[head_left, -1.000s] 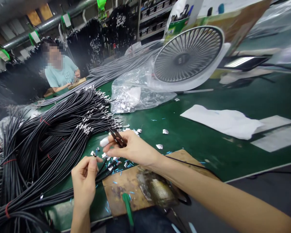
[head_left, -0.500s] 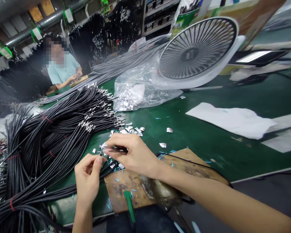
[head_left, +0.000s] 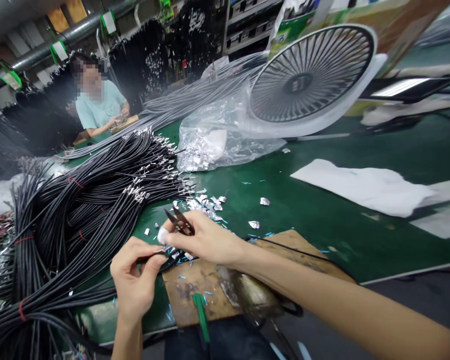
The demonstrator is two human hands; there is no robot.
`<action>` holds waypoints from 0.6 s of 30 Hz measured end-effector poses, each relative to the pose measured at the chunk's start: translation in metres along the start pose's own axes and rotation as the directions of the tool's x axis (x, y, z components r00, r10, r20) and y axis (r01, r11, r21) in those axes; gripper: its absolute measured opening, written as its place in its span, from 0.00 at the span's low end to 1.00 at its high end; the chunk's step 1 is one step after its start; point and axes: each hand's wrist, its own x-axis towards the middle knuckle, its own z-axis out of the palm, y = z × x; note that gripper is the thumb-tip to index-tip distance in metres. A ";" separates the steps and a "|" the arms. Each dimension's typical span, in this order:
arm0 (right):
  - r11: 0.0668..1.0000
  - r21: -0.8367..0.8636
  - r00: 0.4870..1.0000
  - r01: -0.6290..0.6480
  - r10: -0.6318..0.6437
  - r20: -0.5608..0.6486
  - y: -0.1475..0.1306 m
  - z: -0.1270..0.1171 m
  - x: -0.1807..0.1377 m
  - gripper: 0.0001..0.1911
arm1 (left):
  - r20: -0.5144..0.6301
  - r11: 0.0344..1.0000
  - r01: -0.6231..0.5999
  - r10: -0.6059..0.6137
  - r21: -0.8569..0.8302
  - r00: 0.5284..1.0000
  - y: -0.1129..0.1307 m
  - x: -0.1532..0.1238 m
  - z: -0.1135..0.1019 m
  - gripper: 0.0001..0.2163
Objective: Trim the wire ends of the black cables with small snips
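My left hand [head_left: 135, 277] is closed in a pinch on the end of a thin black cable [head_left: 152, 258] that runs off to the left. Right beside it, my right hand [head_left: 204, 239] grips small dark snips [head_left: 178, 222], their blades parted and pointing up and left. Its taped white fingertip touches the cable end by my left thumb. Both hands hover over the left end of a worn wooden board [head_left: 195, 290]. A big heap of black cables with metal terminals [head_left: 82, 200] lies to the left on the green table [head_left: 322, 220].
Silver terminals and blue insulation scraps [head_left: 206, 202] litter the table beyond my hands. A clear plastic bag of terminals [head_left: 217, 142] and a white fan [head_left: 311, 75] stand behind. White paper [head_left: 363, 185] lies to the right. Another person [head_left: 97, 105] works at the far left.
The snips, closed and level half a second ago, now have their blades parted and tilted up. My left hand has turned and sunk slightly, keeping its pinch on the cable.
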 end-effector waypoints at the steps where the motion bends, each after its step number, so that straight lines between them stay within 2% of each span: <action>1: 0.999 0.032 0.999 -0.035 0.035 0.022 0.000 -0.001 0.001 0.09 | -0.032 1.000 -0.027 0.027 0.011 0.999 0.000 -0.001 0.000 0.06; 3: 0.999 0.041 1.000 -0.008 0.009 -0.025 -0.001 -0.002 0.001 0.11 | -0.139 0.992 -0.095 0.105 0.079 0.985 -0.001 -0.002 -0.001 0.04; 5: 0.997 -0.021 0.991 0.068 -0.070 -0.114 -0.003 -0.003 -0.001 0.14 | -0.221 0.974 -0.136 0.175 0.179 0.959 -0.001 -0.003 -0.001 0.03; 8: 0.965 -0.196 0.960 0.171 -0.208 -0.186 -0.007 -0.001 -0.005 0.12 | -0.221 0.953 -0.132 0.195 0.271 0.955 0.001 -0.004 0.001 0.05; 11: 0.878 -0.376 0.899 0.297 -0.390 -0.198 -0.005 0.003 -0.010 0.10 | -0.209 0.956 -0.094 0.155 0.278 0.965 0.004 -0.005 0.004 0.06; 14: 0.690 -0.564 0.798 0.454 -0.597 -0.088 0.003 0.005 -0.014 0.10 | -0.205 0.949 -0.060 0.129 0.310 0.970 0.005 -0.006 0.006 0.06; 16: 0.554 -0.654 0.754 0.514 -0.655 0.038 0.008 0.005 -0.017 0.12 | -0.194 0.939 -0.048 0.120 0.340 0.974 0.005 -0.006 0.006 0.06; 17: 0.527 -0.666 0.745 0.528 -0.664 0.065 0.009 0.006 -0.017 0.13 | -0.198 0.936 -0.044 0.120 0.350 0.973 0.005 -0.005 0.006 0.06; 18: 0.544 -0.655 0.745 0.524 -0.665 0.044 0.009 0.006 -0.017 0.12 | -0.206 0.933 -0.042 0.123 0.358 0.971 0.005 -0.005 0.006 0.07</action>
